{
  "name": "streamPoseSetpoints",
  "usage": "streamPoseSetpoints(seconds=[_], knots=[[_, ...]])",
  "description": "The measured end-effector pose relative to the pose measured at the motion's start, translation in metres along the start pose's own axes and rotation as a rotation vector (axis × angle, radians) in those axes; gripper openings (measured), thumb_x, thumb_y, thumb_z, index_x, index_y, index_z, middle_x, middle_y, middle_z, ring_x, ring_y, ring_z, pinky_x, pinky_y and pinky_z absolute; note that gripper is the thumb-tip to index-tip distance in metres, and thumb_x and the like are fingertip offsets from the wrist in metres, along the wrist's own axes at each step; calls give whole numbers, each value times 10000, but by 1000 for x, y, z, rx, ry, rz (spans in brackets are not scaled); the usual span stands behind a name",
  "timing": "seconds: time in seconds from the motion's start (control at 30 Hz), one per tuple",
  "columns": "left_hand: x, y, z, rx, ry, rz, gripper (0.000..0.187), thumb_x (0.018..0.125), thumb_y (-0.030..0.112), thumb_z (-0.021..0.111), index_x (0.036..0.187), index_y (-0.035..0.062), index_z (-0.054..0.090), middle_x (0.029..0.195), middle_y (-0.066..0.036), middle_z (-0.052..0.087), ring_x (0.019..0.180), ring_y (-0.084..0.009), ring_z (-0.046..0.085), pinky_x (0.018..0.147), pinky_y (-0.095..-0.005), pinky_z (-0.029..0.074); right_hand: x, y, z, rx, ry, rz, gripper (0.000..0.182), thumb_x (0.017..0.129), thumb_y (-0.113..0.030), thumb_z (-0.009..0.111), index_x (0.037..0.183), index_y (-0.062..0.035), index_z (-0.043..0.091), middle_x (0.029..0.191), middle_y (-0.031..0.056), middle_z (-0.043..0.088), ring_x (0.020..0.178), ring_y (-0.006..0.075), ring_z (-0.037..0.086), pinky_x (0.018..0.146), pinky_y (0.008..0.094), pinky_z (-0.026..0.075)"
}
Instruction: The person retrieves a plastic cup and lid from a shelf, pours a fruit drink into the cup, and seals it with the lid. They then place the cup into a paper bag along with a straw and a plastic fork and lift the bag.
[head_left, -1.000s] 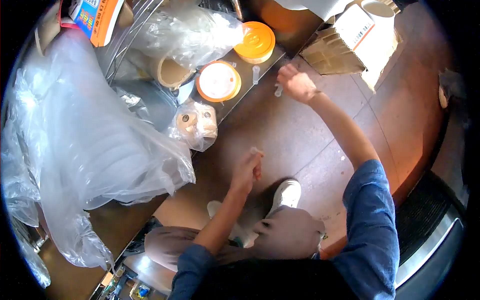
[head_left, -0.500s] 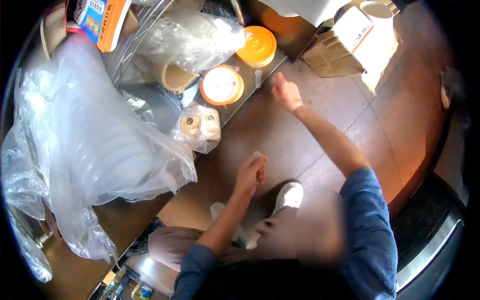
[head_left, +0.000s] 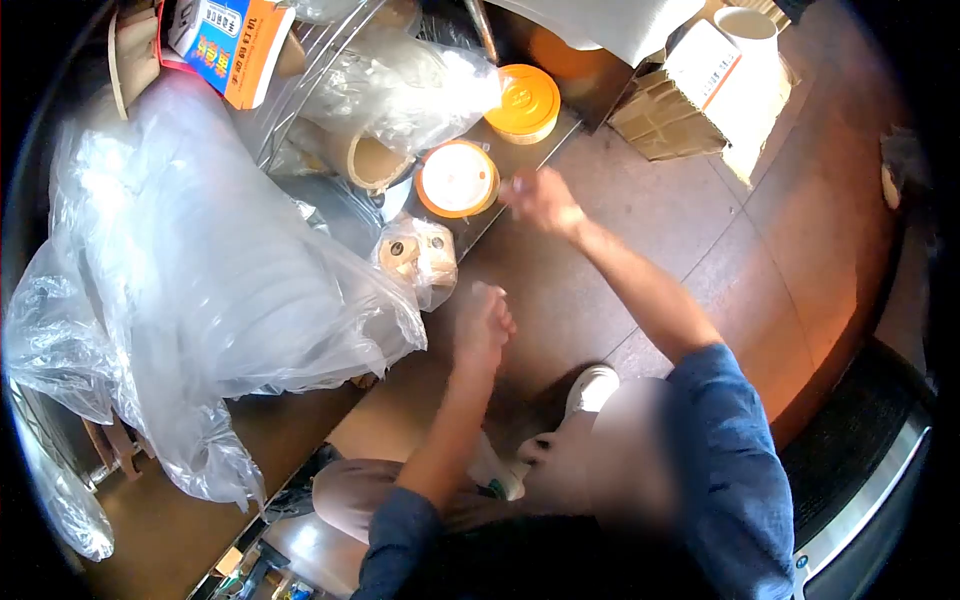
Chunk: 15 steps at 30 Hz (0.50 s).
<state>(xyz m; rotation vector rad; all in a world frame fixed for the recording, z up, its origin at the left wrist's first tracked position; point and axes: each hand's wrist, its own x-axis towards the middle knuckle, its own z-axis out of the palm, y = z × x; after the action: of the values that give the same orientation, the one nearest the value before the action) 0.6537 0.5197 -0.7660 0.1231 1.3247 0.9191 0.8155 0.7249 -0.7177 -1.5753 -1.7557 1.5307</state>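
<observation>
Right hand at the shelf edge beside the orange-rimmed lid; left hand closed, low over the floor.

The right hand is stretched out on a nearly straight arm, just beside the round orange-rimmed lid on the low metal shelf; motion blur hides the fingers, so I cannot tell whether it is open or holds anything. The lid looks like thin plastic: judged light, fairly stiff, smooth and liable to slip, best taken by the rim from opposite sides. A second orange lid sits further back on the same shelf. The left hand is curled into a loose fist above the brown floor, forearm pointing forward from the bent knee; any contents are hidden. A bagged pair of tape rolls lies near it, beside a large crumpled plastic bag.
</observation>
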Motion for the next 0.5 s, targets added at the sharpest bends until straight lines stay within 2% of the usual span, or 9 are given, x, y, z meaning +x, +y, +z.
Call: streamPoseSetpoints(seconds=[0.07,0.1,0.13,0.2,0.23,0.3,0.33,0.43,0.5], knots=[[-11,37,27,-259,-53,-41,240,903,291,566,1019,82,576,776,-14,551,690,-130,548,564,-282,456,-56,-23,3,-77,-152,-188,248,797,-266,631,809,-18,619,670,171,626,628,301,618,617,378,491],[-11,33,31,-228,-82,33,285,913,319,541,1069,81,560,930,-35,594,845,-156,588,676,-307,502,-76,-22,10,-82,-151,-185,248,797,-266,631,809,-18,619,670,171,626,628,301,618,617,378,491],[-15,33,39,-225,-86,36,285,913,319,541,1069,81,560,930,-35,594,845,-156,588,676,-307,502,-91,-18,15,-143,-176,-204,233,777,-249,643,850,-30,611,705,166,631,659,309,625,621,391,497],[-34,37,59,-410,-1,-113,271,904,300,525,1074,92,565,964,-28,604,881,-174,594,744,-332,510,-113,-17,28,-275,-223,-263,263,738,-215,667,932,-54,593,774,156,640,719,326,640,629,419,509],[-43,41,66,-500,36,-178,266,900,291,517,1077,98,567,981,-25,609,899,-182,597,779,-344,514,-122,-25,31,-388,-223,-254,318,738,-207,672,1010,-75,571,872,155,629,749,336,638,636,427,516],[-45,44,68,-621,-185,-204,216,881,273,494,976,109,598,942,-16,614,902,-170,598,792,-347,510,-138,-54,19,-528,-191,-319,437,740,-174,672,1143,-99,519,1052,156,580,785,350,637,641,429,528],[-43,42,66,-643,-113,-219,206,884,255,488,968,102,598,952,-20,615,872,-176,608,776,-333,514,-147,-65,13,-555,-168,-379,492,742,-149,668,1198,-103,488,1133,158,543,791,353,637,638,424,533],[-42,79,69,-698,-246,-130,229,892,251,481,979,74,597,961,-41,614,869,-197,623,777,-337,525,-159,-86,3,-625,-189,-445,540,756,-92,648,1255,-57,446,1255,173,481,864,348,639,660,397,554],[-40,97,71,-707,-653,-150,261,899,259,482,996,45,596,966,-71,617,869,-223,636,771,-358,541,-166,-114,-20,-637,-116,-553,544,760,-113,656,1257,-51,444,1264,171,479,891,339,635,664,394,556]])
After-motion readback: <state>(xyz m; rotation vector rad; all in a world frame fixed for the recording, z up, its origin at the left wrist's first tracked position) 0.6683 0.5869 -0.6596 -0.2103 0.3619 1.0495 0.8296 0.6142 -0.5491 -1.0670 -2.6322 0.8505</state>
